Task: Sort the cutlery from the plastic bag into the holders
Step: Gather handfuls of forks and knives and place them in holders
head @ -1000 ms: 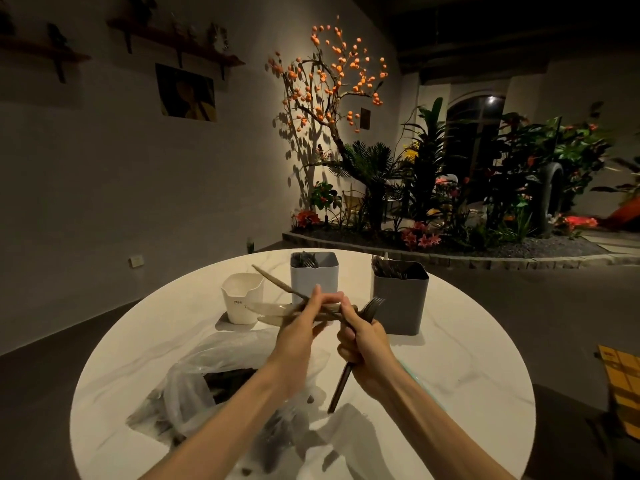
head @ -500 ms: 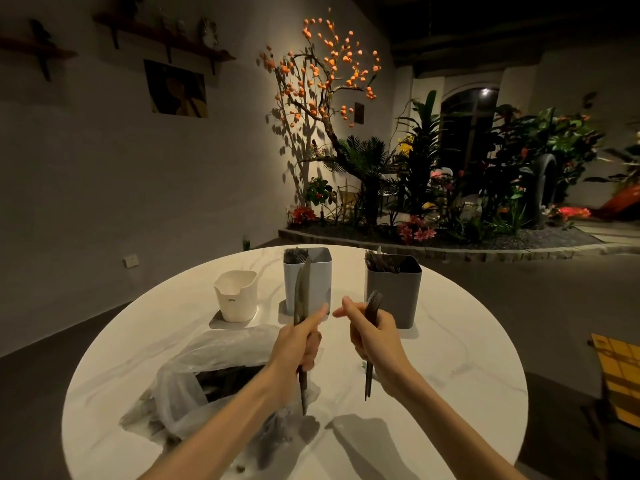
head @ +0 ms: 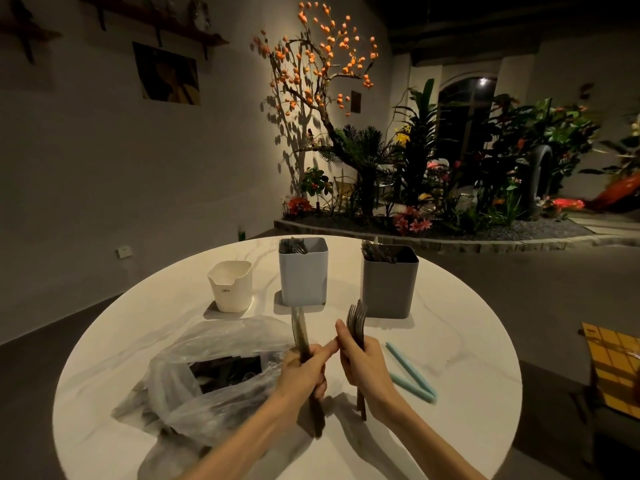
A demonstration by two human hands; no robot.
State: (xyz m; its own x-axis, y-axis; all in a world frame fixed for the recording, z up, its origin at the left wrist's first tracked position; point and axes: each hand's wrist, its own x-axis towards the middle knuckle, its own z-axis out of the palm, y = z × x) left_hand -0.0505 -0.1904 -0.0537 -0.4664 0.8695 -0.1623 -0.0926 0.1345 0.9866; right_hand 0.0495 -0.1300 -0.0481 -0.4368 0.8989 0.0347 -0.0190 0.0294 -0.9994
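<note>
Left hand: fingers curled round a bundle of knives, held near upright, blades up, handles reaching down past the palm toward the surface; thumb stretched right, tip touching the right hand's fingers.
Right hand: clamped on a bundle of forks, tines up, handles pointing down below the wrist. Both bundles side by side, close, above the surface centre.
Plastic bag: crumpled, lying left of the hands on the surface, mouth open, dark cutlery visible inside; exact pieces not discernible.
Holders in a row at the far side: white holder at left, contents not visible; light blue holder in the middle, dark cutlery showing at its back left corner; grey holder at right, cutlery tops above its rim. All three upright, apart from each other.
Two pale blue sticks lying on the surface just right of the right hand, ends meeting in a V.
Round white marbled surface, dim room, lit plant bed behind.
</note>
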